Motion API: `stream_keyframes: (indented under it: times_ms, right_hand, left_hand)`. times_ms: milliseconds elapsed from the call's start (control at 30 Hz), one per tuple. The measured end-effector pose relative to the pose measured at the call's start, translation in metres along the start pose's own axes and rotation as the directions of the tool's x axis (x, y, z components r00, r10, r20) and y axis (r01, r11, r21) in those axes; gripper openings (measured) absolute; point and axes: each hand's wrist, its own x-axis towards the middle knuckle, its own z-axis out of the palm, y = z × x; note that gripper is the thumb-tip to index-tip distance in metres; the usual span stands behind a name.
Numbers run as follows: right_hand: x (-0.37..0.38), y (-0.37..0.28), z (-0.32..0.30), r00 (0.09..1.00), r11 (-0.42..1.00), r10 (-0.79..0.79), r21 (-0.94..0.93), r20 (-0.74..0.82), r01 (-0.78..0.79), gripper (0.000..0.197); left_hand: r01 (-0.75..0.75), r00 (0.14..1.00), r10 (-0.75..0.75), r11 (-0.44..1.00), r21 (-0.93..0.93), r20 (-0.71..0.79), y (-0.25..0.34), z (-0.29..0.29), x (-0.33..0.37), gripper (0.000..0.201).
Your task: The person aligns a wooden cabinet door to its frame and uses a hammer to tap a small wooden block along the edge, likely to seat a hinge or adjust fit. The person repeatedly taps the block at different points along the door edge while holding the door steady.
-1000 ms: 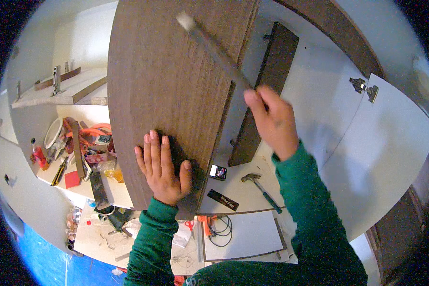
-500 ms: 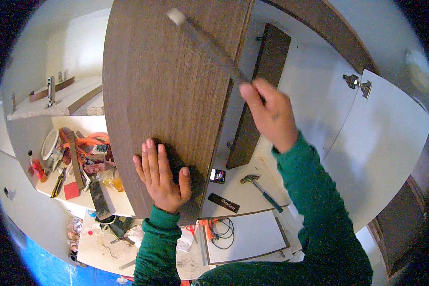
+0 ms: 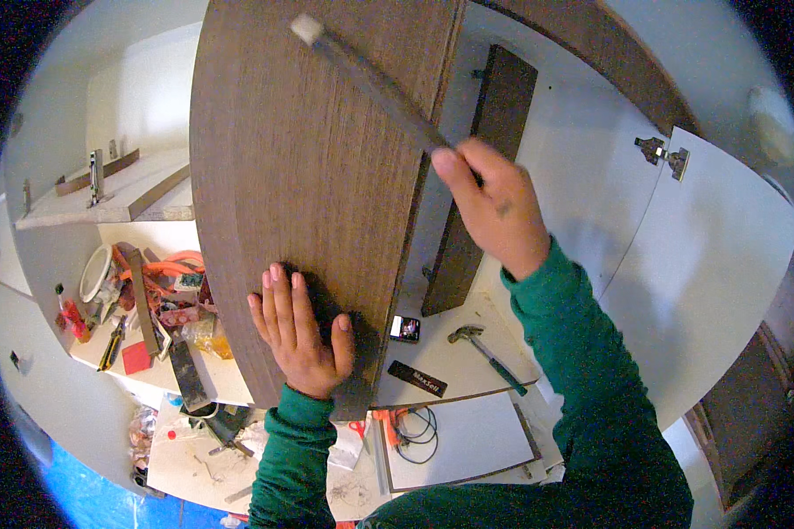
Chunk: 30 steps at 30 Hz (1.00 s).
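Observation:
My left hand [image 3: 302, 344] lies flat, fingers stretched out, on the lower part of a brown wood-grain cabinet door [image 3: 309, 159]. A long dark stick [image 3: 375, 84] with a pale, squared end is held in my right hand [image 3: 498, 212], gripped close to its lower end. It slants up and to the left across the front of the door. Its pale tip looks slightly blurred; whether it touches the door I cannot tell.
Behind the door, a claw hammer [image 3: 490, 360], a phone [image 3: 405, 329] and a black bar [image 3: 417, 378] lie on a shelf. A white door [image 3: 706, 273] with a metal hinge stands at right. Tools and clutter, including an orange hose [image 3: 172, 263], fill the left shelf.
My right hand has shifted slightly left with the stick, whose pale tip moved left over the door. My left hand stays flat in the same place.

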Motion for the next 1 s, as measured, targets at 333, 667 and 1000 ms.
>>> stream_keyframes:
  times_ms: [333,667,1000]
  right_hand:
    - [-0.035,-0.01,-0.006,1.0,0.999,0.017,-0.046,0.027,-0.015,0.043]
    - [-0.025,0.005,-0.006,0.997,1.0,-0.008,-0.022,0.075,0.009,0.036]
    - [-0.215,0.044,-0.053,0.791,0.617,0.502,0.496,0.35,-0.611,0.031]
  left_hand:
    - [-0.02,1.0,0.02,0.999,0.03,0.003,0.002,0.0,0.002,0.068]
    - [-0.016,1.0,0.016,1.0,0.01,-0.008,0.0,-0.001,0.0,0.066]
    - [-0.108,0.977,0.07,0.977,0.186,0.202,0.012,-0.004,0.005,0.069]
